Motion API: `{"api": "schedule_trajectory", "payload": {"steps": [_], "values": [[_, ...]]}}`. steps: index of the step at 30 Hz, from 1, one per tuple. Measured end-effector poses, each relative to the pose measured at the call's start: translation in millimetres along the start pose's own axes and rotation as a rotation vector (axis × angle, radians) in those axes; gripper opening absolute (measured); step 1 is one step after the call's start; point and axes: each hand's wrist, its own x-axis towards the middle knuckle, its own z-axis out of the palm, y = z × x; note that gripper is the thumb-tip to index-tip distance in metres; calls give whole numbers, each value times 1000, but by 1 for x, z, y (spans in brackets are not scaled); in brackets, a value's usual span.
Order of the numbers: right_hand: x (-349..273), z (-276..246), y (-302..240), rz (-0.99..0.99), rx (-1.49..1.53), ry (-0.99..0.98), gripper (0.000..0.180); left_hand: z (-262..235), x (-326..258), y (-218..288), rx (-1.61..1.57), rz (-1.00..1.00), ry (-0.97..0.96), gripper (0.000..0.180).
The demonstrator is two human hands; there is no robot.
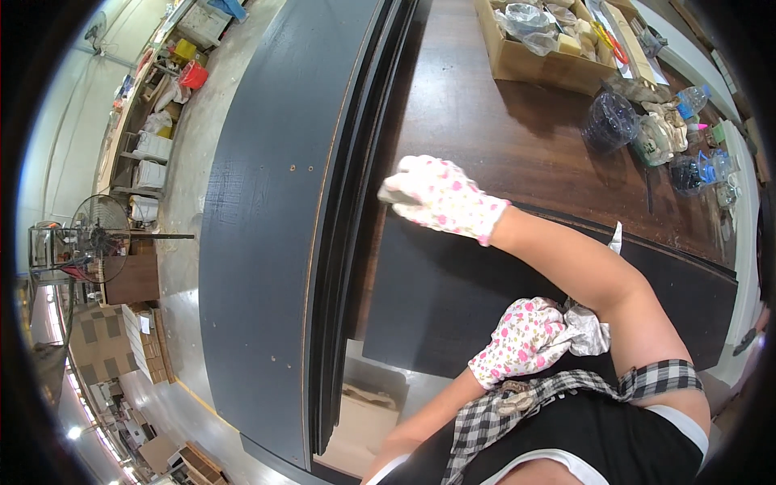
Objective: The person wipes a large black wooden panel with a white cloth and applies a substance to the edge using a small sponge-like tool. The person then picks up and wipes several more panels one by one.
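Both my hands wear white gloves with a pink floral print. My right hand (443, 198) is closed above the near-left end of a dark panel (436, 283) lying on the table. A greyish patch shows at its fingertips; whether it is a held thing or soiled glove, I cannot tell. Close to my body, my left hand (525, 339) is closed on a crumpled whitish cloth (588, 331), which hangs out beside the fingers over the same panel. To the left lies a stack of long dark panels (267, 218), with small holes in the top one.
The brown table (461, 105) carries a cardboard box (525, 71) of odds and ends at the back. Plastic bottles (693, 174) and a dark plastic container (610, 121) stand at the right. A fan (101, 230), shelves and cartons (101, 343) line the left.
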Motion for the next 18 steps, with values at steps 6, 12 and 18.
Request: {"api": "schedule_trajectory", "payload": {"steps": [6,12,18], "values": [[-95,-73,10,92,-38,-33,22,9,-9,-3,13,18,55,25],[-42,-48,2,81,-38,75,19,1,-1,-4,12,26,-135,28],[-32,-34,15,123,-22,-38,17,-6,6,2,57,46,-101,26]]}}
